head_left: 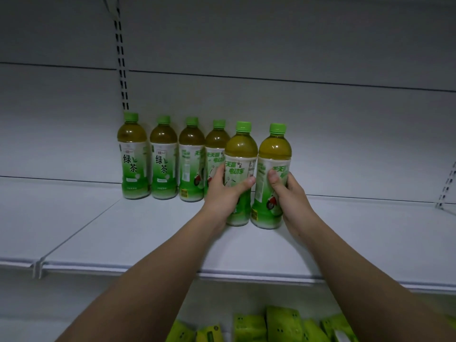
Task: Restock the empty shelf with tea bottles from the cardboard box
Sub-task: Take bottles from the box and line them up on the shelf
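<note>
Left hand wrapped around the label of one tea bottle, thumb across the front, fingers hidden behind. Right hand clasped likewise on a second tea bottle, thumb pressed on its label. Both held bottles upright, touching side by side, bases at the white shelf, forward of the rest. Four more bottles standing in one row against the back panel, to the left of the held pair. Six bottles in all, each green-capped. Two bare forearms reaching in from below. Several yellow-green packets on the level underneath, exact number unclear.
</note>
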Tool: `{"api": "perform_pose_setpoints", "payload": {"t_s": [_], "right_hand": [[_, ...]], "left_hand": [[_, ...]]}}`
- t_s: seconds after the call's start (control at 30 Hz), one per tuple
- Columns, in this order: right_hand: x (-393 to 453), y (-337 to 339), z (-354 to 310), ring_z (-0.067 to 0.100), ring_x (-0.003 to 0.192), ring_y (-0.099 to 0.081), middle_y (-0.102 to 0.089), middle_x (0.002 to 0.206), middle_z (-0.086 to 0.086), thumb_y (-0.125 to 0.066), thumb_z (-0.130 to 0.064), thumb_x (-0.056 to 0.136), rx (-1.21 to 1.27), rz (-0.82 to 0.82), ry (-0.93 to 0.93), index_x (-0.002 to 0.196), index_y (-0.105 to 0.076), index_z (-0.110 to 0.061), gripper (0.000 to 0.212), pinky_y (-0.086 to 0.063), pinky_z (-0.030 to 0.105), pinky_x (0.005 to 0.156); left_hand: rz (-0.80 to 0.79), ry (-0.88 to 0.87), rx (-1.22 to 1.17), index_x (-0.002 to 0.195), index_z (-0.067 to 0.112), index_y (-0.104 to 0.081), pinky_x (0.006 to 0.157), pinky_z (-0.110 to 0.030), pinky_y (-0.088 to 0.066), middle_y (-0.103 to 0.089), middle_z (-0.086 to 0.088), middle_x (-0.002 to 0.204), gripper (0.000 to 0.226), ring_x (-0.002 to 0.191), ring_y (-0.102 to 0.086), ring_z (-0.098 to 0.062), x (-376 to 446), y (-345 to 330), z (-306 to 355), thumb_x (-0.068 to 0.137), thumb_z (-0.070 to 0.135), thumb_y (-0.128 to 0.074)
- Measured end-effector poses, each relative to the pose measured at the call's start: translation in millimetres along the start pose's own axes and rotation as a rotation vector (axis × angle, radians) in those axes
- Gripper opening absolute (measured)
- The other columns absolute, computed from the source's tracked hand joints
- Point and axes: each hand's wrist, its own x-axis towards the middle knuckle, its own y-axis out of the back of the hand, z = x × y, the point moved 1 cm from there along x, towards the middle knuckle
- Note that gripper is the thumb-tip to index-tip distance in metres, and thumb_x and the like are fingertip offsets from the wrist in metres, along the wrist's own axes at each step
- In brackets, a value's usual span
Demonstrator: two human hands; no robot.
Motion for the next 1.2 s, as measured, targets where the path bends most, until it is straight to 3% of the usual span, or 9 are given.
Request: {"api": "perform_pose_setpoints", "payload": {"t_s": [0.13,0.33,0.4,0.63,0.73,0.83,0.93,1.03,1.2], "right_hand": [[28,1,9,0.016,0.103,-0.07,-0.073,0.112,-0.004,-0.062,-0.051,0.086,-0.031,0.048,0.002,0.118,-0.06,-0.03,0.039,-0.055,0.045,0.093],[42,3,25,0.006,0.099,-0.069,-0.072,0.108,-0.012,-0.063,-0.044,0.089,-0.136,0.106,0.038,0.114,-0.06,-0.034,0.027,-0.056,0.033,0.086],[42,6,25,0.004,0.098,-0.067,-0.07,0.109,-0.012,-0.062,-0.039,0.091,-0.181,0.082,0.052,0.117,-0.059,-0.034,0.027,-0.053,0.026,0.082],[34,7,24,-0.001,0.098,-0.061,-0.064,0.11,-0.012,-0.059,-0.002,0.083,-0.288,0.055,0.057,0.117,-0.05,-0.035,0.048,-0.049,0.021,0.079],[31,9,23,0.01,0.108,-0.058,-0.06,0.114,-0.007,-0.059,-0.004,0.082,-0.389,0.076,0.08,0.118,-0.047,-0.036,0.05,-0.05,0.034,0.092],[30,10,24,0.024,0.116,-0.048,-0.049,0.103,-0.013,-0.062,-0.014,0.084,-0.522,0.135,0.067,0.121,-0.043,-0.045,0.051,-0.046,0.044,0.1],[30,10,26,0.019,0.118,-0.05,-0.054,0.11,-0.012,-0.07,-0.018,0.084,-0.511,0.181,0.087,0.133,-0.044,-0.036,0.058,-0.046,0.041,0.102],[28,9,28,0.01,0.107,-0.053,-0.054,0.113,-0.015,-0.073,-0.019,0.084,-0.489,0.213,0.102,0.136,-0.042,-0.033,0.062,-0.05,0.036,0.096],[29,9,28,0.009,0.1,-0.056,-0.054,0.104,-0.021,-0.073,-0.019,0.081,-0.504,0.199,0.067,0.133,-0.04,-0.04,0.065,-0.05,0.036,0.093]], "left_hand": [[0.055,-0.039,0.086,0.132,0.027,-0.048,0.101,-0.048,-0.047,-0.06,0.005,0.126,0.061,0.117,-0.056,-0.016,15,-10,-4,0.078,0.03,-0.076],[0.174,-0.258,0.402,0.145,0.031,-0.029,0.11,-0.03,-0.029,-0.034,0.006,0.134,0.083,0.131,-0.034,-0.012,15,-1,-15,0.076,0.032,-0.076],[0.199,-0.287,0.501,0.144,0.035,-0.028,0.111,-0.034,-0.029,-0.032,0.008,0.133,0.085,0.13,-0.031,-0.013,14,6,-12,0.074,0.022,-0.074],[0.055,-0.219,0.494,0.15,0.035,-0.022,0.111,-0.026,-0.025,-0.032,0.009,0.136,0.097,0.134,-0.034,-0.014,13,9,-14,0.074,0.0,-0.074],[0.117,-0.216,0.515,0.144,0.035,-0.031,0.109,-0.037,-0.039,-0.039,0.005,0.133,0.088,0.125,-0.045,-0.018,11,7,-15,0.075,0.008,-0.078],[0.222,-0.199,0.57,0.122,0.026,-0.048,0.085,-0.033,-0.051,-0.051,0.005,0.106,0.063,0.099,-0.055,-0.017,12,7,-19,0.07,0.02,-0.083],[0.288,-0.144,0.659,0.092,0.02,-0.052,0.062,-0.023,-0.041,-0.054,0.006,0.083,0.044,0.076,-0.052,-0.012,14,8,-22,0.067,0.036,-0.084],[0.306,-0.162,0.703,0.084,0.018,-0.052,0.06,-0.025,-0.038,-0.052,0.006,0.076,0.041,0.068,-0.049,-0.01,12,4,-24,0.067,0.038,-0.083],[0.206,-0.143,0.709,0.095,0.024,-0.049,0.067,-0.023,-0.04,-0.052,0.004,0.09,0.046,0.074,-0.048,-0.009,10,6,-25,0.066,0.023,-0.084]]}}
